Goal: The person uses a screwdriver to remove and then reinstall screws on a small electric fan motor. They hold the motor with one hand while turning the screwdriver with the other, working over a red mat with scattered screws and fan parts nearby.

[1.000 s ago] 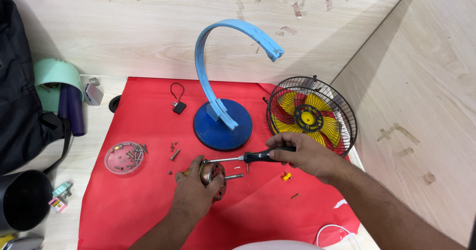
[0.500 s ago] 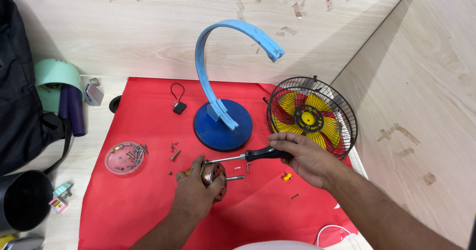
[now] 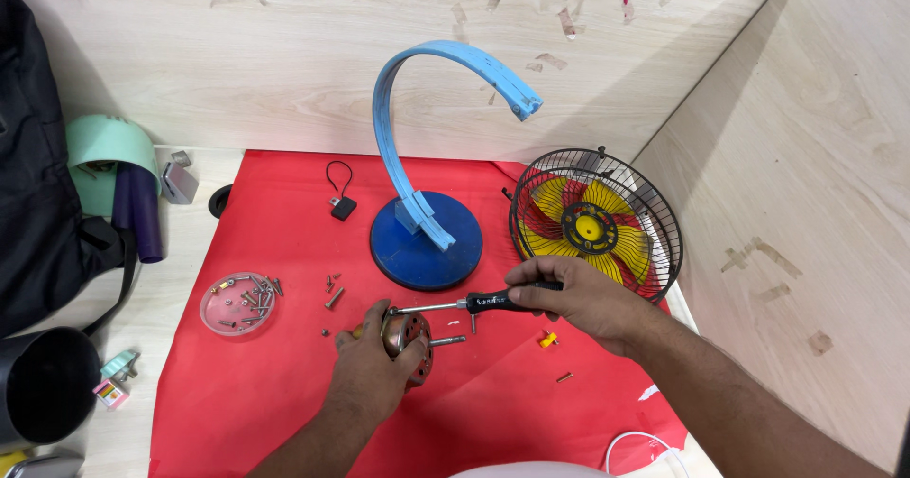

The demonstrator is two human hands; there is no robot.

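The motor [image 3: 406,334] is gripped in the left hand [image 3: 372,376]; the screwdriver [image 3: 464,303], clasped by the right hand [image 3: 580,300], is laid sideways, tip at the motor.

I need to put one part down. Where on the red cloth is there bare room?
Bare red cloth lies between the black clip and the screw dish, and below the dish. It is crowded around the left hand, with loose screws.

Left hand [image 3: 374,369] curled, gripping; right hand [image 3: 578,300] fisted, gripping, forearm angled in from lower right.
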